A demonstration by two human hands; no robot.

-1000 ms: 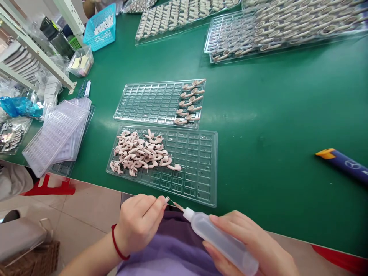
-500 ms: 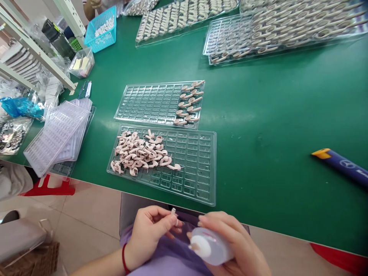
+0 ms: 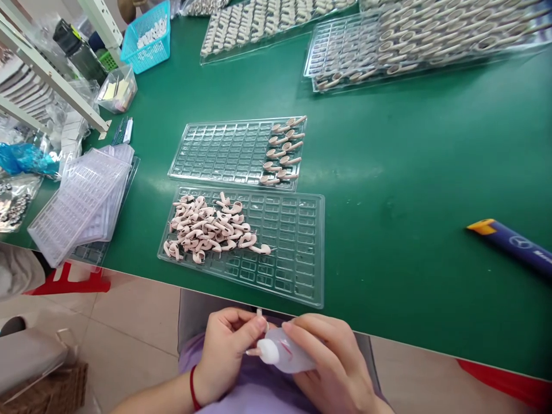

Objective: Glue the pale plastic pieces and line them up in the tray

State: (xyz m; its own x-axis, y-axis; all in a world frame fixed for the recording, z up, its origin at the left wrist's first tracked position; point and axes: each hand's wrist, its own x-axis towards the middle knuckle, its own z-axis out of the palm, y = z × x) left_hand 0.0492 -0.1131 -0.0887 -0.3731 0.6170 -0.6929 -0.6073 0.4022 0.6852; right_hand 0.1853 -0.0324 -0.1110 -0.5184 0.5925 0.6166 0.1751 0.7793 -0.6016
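1 head camera looks down over the table (image 3: 409,190).

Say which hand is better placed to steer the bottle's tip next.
Probably the right: the right hand grips the bottle, whose tip points toward the left hand, which is occupied pinching a small pale part.

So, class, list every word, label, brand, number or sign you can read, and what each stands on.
Blue yellow-tipped object: a star-in-circle sign; white lettering beside it, blurred and cut off, unreadable.
Bottle: a red mark, too unclear to read.
No other text is readable.
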